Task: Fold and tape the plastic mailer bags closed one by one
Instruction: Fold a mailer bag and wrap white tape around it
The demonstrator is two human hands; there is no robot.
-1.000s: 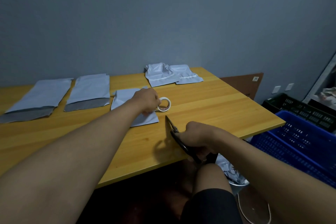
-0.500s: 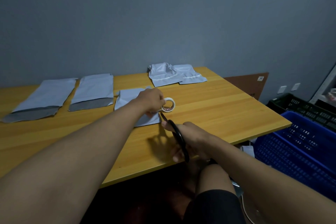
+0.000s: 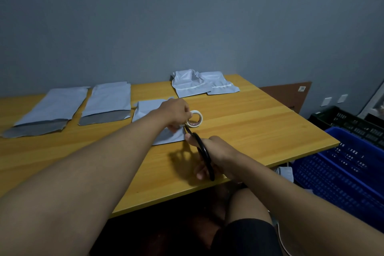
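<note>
1. We see a pale grey plastic mailer bag lying flat on the wooden table, near its middle, its near corner reaching toward the table's front edge; the left arm crosses over much of it.
2. Our left hand rests on the bag's right part, fingers curled and pinching at a small white roll of tape that sits just beside the bag's right edge.
3. Our right hand grips black-handled scissors, fingers curled through the loops; the blades point up toward the tape, their tip meeting the left fingers. How far the blades are parted we cannot tell.
4. Two more mailers lie side by side at the table's left, each showing a darker grey flap at its near end.
5. Two crumpled bags with white strips lie at the far edge against the grey wall.
6. A blue crate stands on the floor to the right, a black crate behind it.
</note>
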